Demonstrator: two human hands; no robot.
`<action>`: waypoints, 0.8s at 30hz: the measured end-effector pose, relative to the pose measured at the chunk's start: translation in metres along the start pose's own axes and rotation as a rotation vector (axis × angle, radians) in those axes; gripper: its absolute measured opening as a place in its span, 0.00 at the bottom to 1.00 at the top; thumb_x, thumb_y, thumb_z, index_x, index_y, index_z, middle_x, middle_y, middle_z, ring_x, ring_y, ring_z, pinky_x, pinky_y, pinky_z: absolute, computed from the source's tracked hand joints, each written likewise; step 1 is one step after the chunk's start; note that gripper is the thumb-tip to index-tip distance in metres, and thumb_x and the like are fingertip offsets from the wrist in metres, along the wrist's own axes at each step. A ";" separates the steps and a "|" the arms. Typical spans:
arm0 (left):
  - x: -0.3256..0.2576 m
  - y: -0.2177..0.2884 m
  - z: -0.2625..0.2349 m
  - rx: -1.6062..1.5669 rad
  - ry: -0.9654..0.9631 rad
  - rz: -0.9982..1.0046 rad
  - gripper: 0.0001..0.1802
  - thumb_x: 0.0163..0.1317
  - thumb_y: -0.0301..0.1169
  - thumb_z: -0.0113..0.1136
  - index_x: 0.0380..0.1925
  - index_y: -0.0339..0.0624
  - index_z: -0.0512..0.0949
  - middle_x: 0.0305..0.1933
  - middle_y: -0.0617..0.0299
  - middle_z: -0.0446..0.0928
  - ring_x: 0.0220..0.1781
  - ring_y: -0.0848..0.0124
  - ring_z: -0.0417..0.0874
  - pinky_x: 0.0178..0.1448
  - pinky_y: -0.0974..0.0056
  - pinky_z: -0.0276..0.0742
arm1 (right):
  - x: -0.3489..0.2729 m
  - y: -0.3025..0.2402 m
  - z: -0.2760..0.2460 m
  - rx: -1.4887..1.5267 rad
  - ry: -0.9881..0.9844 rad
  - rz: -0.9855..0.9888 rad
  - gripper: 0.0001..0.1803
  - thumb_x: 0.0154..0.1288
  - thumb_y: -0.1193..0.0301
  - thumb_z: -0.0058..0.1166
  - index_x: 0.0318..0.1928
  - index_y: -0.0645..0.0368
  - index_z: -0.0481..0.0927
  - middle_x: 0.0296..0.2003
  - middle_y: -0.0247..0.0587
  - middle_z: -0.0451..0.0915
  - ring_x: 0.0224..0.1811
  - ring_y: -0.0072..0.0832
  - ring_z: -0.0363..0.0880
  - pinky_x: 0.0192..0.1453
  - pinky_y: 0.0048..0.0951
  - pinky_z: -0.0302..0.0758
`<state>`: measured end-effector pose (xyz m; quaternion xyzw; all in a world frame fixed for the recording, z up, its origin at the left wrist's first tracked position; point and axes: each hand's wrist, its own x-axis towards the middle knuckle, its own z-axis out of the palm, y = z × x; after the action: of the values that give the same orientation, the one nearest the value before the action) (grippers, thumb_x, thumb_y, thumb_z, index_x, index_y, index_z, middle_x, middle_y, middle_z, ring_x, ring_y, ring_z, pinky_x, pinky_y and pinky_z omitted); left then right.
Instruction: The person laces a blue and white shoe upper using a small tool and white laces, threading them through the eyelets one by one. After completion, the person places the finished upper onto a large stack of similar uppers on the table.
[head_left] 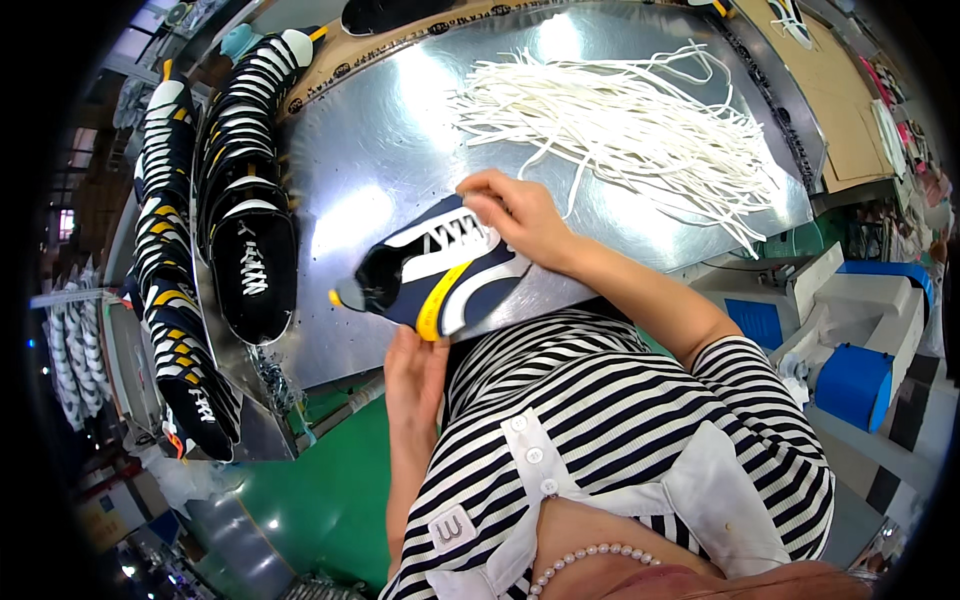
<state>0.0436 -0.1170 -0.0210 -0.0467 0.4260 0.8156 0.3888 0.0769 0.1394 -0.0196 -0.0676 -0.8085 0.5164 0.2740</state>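
A navy shoe upper (400, 268) with white panels and a yellow side stripe lies tilted over the near edge of the metal table, its opening to the left. White lace (455, 232) zigzags across its front. My right hand (525, 218) grips the upper at its toe end, with fingers bent over the top of the lacing. Below the yellow stripe, my left hand (412, 372) pinches the lower edge of the same upper; its thumb and fingertips are partly hidden there. A loose heap of white shoelaces (620, 130) spreads over the table beyond my right hand.
Two long rows of nested shoe uppers (253, 265) (165, 230) stand along the left side. The shiny metal table (345, 160) has cardboard (840, 110) beyond its far right edge. A grey and blue machine (850, 330) stands at the right, close to my elbow.
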 end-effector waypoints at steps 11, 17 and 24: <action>0.006 0.108 0.023 0.026 -0.256 0.591 0.23 0.67 0.32 0.56 0.60 0.35 0.72 0.61 0.49 0.76 0.60 0.57 0.78 0.66 0.49 0.73 | -0.021 0.033 -0.065 -0.249 -0.023 0.194 0.11 0.74 0.69 0.46 0.50 0.61 0.74 0.30 0.42 0.81 0.31 0.28 0.79 0.38 0.27 0.74; -0.009 0.136 0.015 1.282 0.457 0.770 0.18 0.60 0.23 0.62 0.50 0.26 0.73 0.46 0.52 0.80 0.46 0.62 0.83 0.53 0.60 0.78 | -0.006 0.039 -0.111 -0.302 0.091 0.233 0.10 0.71 0.69 0.52 0.48 0.61 0.76 0.30 0.45 0.82 0.33 0.37 0.83 0.39 0.31 0.76; 0.101 0.162 -0.059 2.132 0.921 0.597 0.16 0.62 0.32 0.55 0.44 0.30 0.74 0.49 0.42 0.75 0.47 0.47 0.82 0.47 0.50 0.80 | 0.049 0.043 -0.148 -0.686 0.182 -0.039 0.08 0.64 0.73 0.57 0.43 0.59 0.77 0.35 0.44 0.79 0.37 0.42 0.79 0.41 0.36 0.74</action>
<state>-0.1507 -0.1542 0.0069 0.1122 0.9803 0.0169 -0.1619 0.1039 0.2961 0.0082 -0.1860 -0.9083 0.2011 0.3162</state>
